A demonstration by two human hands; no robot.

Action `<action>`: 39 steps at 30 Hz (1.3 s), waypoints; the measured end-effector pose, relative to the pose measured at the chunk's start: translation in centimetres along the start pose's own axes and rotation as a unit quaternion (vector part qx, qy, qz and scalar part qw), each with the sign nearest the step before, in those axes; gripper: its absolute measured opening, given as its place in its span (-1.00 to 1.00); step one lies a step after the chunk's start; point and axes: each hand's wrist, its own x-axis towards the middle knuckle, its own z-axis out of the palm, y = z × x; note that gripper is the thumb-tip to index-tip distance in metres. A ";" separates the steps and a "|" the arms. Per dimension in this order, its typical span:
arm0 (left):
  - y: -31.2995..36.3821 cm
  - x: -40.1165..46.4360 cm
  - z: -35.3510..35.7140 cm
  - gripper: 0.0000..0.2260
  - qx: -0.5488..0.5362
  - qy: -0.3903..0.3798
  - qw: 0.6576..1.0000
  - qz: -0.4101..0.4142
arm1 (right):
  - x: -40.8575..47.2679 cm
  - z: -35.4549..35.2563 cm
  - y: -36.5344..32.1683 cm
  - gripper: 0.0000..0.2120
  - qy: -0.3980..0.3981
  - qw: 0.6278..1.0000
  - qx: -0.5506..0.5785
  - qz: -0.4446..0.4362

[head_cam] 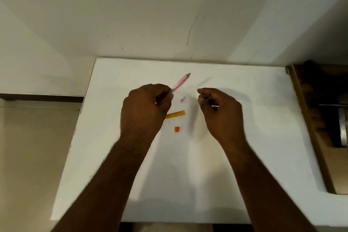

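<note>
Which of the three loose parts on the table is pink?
The small stub, farthest from the person. The long strip nearer them is yellow, and the square bit nearest them is orange.

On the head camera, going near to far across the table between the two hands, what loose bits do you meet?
Orange piece → yellow strip → small pink piece. The pink pen gripped by the left hand overlaps that last one, so I leave it out.
</note>
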 end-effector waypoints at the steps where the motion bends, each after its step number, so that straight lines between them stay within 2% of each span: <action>1: -0.1 0.1 -0.2 -0.85 0.003 0.004 1.000 -0.007 | 0.0 0.7 -0.2 -0.78 -0.011 0.999 -0.031 -0.018; 6: -0.2 0.2 -0.2 -0.87 0.038 -0.007 0.999 -0.007 | 2.2 2.5 -1.2 -0.76 -0.061 0.981 -0.164 -0.078; 10: -0.4 0.4 -0.2 -0.87 0.029 -0.007 1.000 -0.009 | 2.3 2.8 -0.9 -0.81 -0.090 0.971 -0.202 -0.090; 15: -0.1 0.3 0.0 -0.88 0.039 -0.017 0.999 -0.005 | 2.3 2.5 -0.9 -0.90 -0.076 0.970 -0.209 -0.099; 17: -0.1 0.3 -0.2 -0.89 0.042 -0.020 0.999 -0.005 | 2.3 1.6 -1.1 -0.96 -0.046 0.988 -0.130 -0.065; 19: 0.0 0.2 -0.2 -0.89 0.042 -0.027 0.999 -0.006 | 2.5 0.3 -1.3 -0.98 -0.013 1.000 0.020 0.006; 22: 0.3 -0.1 0.1 -0.88 0.048 -0.049 0.998 0.004 | 2.2 -1.5 -2.1 -0.89 0.004 0.966 0.248 0.072; 24: 0.6 -0.3 0.3 -0.87 0.047 -0.056 0.997 0.012 | 1.5 -2.3 -2.4 -0.85 -0.001 0.940 0.328 0.094; 29: 0.9 -0.9 1.1 -0.90 0.034 -0.053 0.997 0.046 | 0.8 -3.2 -2.7 -0.84 0.002 0.901 0.409 0.143; 39: 1.2 -1.4 1.6 -0.85 0.004 -0.052 0.997 0.065 | 1.1 -3.3 -2.7 -0.89 0.033 0.900 0.407 0.156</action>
